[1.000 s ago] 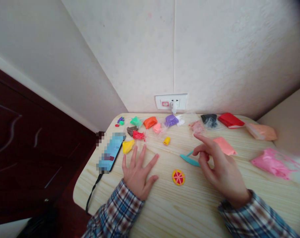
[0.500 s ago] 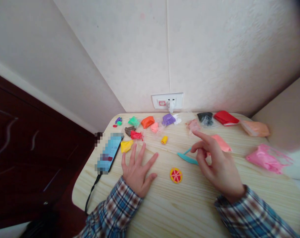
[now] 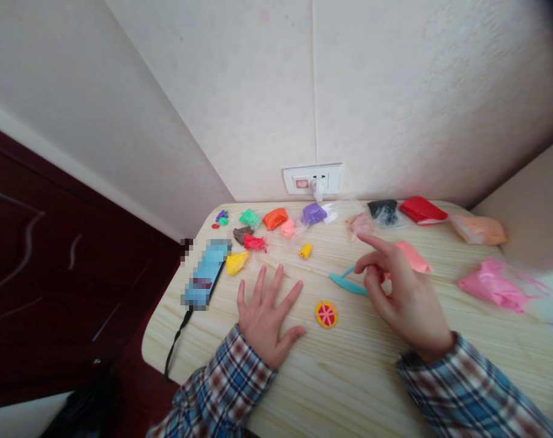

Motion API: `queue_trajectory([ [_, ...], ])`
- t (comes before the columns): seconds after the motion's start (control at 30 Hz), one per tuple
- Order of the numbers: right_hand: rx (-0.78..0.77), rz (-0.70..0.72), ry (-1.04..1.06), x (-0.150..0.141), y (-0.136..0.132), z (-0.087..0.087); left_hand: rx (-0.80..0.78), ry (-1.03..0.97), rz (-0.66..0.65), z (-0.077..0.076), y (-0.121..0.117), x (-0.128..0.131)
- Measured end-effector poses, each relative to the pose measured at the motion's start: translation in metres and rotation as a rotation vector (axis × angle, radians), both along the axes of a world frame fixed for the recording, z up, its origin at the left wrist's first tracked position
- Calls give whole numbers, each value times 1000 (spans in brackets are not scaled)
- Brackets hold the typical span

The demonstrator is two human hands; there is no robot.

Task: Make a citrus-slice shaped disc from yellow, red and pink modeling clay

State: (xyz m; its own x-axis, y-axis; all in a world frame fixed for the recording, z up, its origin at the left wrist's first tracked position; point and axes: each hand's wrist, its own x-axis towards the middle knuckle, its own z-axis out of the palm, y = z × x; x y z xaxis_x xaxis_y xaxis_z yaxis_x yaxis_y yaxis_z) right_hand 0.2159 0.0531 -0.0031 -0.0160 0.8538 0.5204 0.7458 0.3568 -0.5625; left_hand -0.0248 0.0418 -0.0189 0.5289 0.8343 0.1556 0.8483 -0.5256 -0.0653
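Note:
My left hand (image 3: 267, 322) lies flat on the wooden table, palm down, with its fingers spread and nothing in it. Just right of it is a small round clay piece (image 3: 326, 314), red inside a yellow rim with pale pink strips across. My right hand (image 3: 401, 298) hovers above the table, index finger stretched out, thumb and other fingers curled together; anything between them is hidden. Beneath its fingertips lie turquoise modelling tools (image 3: 349, 285), their right ends covered by the hand. A coral-pink clay packet (image 3: 413, 257) shows behind this hand. Farther back sits a small yellow clay piece (image 3: 306, 251).
Clay packets line the back, including orange (image 3: 275, 219), purple (image 3: 314, 213), black (image 3: 382, 210) and red (image 3: 423, 210). A pink one (image 3: 495, 286) lies at the right. The phone (image 3: 207, 274) and its cable (image 3: 178, 344) lie by the left edge. A wall socket (image 3: 311, 180) is behind.
The whole view has shifted slightly. My left hand has slid a little to the right, closer to the round clay piece. My right hand keeps nearly the same pose.

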Motion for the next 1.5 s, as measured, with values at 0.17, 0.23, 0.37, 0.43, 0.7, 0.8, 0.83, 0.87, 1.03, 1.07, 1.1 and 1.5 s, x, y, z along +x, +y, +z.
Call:
queue_trajectory([
  [0.17, 4, 19, -10, 1, 0, 0, 12, -6, 3, -1, 0, -1],
  [0.23, 14, 21, -14, 1, 0, 0, 18, -8, -4, -1, 1, -2],
  [0.37, 32, 11, -13, 1, 1, 0, 32, 0, 32, -1, 1, -1],
  [0.43, 32, 7, -17, 1, 1, 0, 18, 14, 13, 0, 1, -1],
  [0.7, -8, -5, -30, 3, 0, -3, -7, -26, 23, -1, 2, 0],
  [0.8, -21, -1, -29, 4, 0, -4, -20, -31, 44, -1, 0, 2],
  [0.83, -25, 2, -27, 5, 0, -5, -11, -37, 71, -1, -1, 2],
  [0.87, -32, 4, -26, 5, 0, -5, -2, -45, 97, -1, -2, 3],
  [1.03, -30, -13, -50, 7, 0, -9, -19, -81, 39, -2, -4, 3],
  [1.07, -25, -13, -55, 8, 1, -9, -9, -84, 62, -2, -3, 3],
  [1.1, -23, -13, -59, 8, 1, -9, 4, -83, 89, -2, -3, 2],
  [1.5, 20, 15, -89, 5, 1, -4, 32, -50, 32, -1, 3, 7],
])
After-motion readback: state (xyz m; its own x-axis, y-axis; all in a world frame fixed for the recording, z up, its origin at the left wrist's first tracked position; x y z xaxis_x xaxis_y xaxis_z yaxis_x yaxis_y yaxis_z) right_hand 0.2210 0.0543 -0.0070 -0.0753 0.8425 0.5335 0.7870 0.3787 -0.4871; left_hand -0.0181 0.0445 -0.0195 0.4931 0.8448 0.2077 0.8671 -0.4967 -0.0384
